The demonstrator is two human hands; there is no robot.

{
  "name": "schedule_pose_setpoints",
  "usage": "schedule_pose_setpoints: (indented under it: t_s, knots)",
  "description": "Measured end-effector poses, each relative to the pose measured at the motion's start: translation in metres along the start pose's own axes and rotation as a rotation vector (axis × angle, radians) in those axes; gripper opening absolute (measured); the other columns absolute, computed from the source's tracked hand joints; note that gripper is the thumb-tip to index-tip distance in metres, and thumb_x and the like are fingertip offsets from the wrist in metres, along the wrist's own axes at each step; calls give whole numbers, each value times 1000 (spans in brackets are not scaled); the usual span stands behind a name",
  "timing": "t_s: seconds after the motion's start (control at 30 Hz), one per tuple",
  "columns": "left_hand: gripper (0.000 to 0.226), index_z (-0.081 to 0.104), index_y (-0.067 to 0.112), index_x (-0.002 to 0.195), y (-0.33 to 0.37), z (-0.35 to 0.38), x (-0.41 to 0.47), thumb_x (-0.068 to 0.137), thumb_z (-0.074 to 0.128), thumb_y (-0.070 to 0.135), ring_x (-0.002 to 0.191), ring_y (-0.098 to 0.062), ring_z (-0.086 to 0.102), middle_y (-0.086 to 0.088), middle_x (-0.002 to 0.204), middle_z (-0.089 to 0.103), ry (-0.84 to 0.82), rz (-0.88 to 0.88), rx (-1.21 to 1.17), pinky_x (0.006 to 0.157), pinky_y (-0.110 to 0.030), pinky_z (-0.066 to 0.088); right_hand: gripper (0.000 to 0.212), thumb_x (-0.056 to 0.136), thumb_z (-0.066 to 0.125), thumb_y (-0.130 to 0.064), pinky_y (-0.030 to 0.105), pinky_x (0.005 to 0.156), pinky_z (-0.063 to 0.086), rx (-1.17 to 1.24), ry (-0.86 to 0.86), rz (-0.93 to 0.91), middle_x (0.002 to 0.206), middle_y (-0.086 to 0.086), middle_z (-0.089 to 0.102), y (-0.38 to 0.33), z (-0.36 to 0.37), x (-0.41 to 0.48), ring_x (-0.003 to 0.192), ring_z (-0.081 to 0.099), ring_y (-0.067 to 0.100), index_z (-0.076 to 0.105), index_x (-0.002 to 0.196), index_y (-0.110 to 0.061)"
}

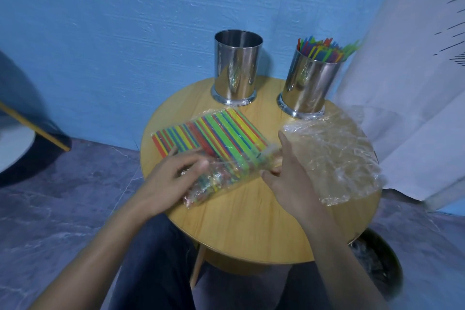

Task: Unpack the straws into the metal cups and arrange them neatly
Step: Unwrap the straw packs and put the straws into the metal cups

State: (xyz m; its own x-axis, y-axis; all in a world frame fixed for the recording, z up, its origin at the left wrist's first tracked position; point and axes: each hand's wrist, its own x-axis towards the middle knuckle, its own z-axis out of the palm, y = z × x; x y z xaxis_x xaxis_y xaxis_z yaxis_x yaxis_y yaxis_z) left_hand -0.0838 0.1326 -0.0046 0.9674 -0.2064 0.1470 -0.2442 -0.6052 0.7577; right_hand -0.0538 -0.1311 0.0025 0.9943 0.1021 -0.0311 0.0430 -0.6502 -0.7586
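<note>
Your left hand point(173, 178) curls over the near end of the straw pack point(214, 138), fingers bent round the bunched clear film. Your right hand point(284, 173) pinches that end's right corner, thumb raised. Step looks like opening the second pack. Next move: pull the film apart at this end and keep the bundle together so nothing scatters. Pack lies flat on the round wooden table point(251, 221): slim straight plastic straws, red, green, blue and yellow, under glossy wrap. Behind the pack is the empty cup point(237, 68), a mirror-steel cylinder with a flared base. Behind-right of the pack, the full cup point(312, 88) holds loose straws point(324, 49). Right of the pack lies a crumpled empty wrapper point(332, 156).
</note>
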Motion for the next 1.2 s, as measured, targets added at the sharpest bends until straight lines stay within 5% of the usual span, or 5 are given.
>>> schedule_pose_setpoints:
  t_s: [0.4,0.63,0.87,1.1,1.2]
  knots:
    - [104,34,71,141,-38,-29,-14,88,59,-15,151,12,-10,37,161,6,-151,-88,42,128,-45,3,7,95,63,-33,34,73,42,-182,76,-29,79,-11,57,14,6,14,96,60,23,66,89,-30]
    - [113,30,71,143,-50,-30,-6,85,48,-24,152,8,-11,36,163,-1,-186,-67,75,129,-48,13,12,94,67,-28,26,88,35,-81,77,-126,108,-19,59,-1,-1,14,128,47,6,72,84,-24]
    - [79,20,60,154,-58,-19,-2,86,61,68,158,-9,-12,10,171,1,11,37,256,125,-45,12,32,99,68,-24,22,60,35,227,-83,-144,61,-16,52,-6,3,12,60,45,2,63,67,-26]
    - [93,9,65,153,-23,-10,23,85,72,61,159,-13,-1,18,170,7,24,126,286,127,-53,15,23,102,64,-30,32,78,53,331,-113,-264,82,-5,73,-31,-5,3,80,68,10,74,88,-16]
    - [72,33,80,130,13,-17,28,69,70,71,142,6,37,49,144,36,82,125,49,117,-26,35,21,96,68,-44,42,88,59,506,-120,-340,94,-1,78,-46,-21,-1,91,74,14,79,94,-27]
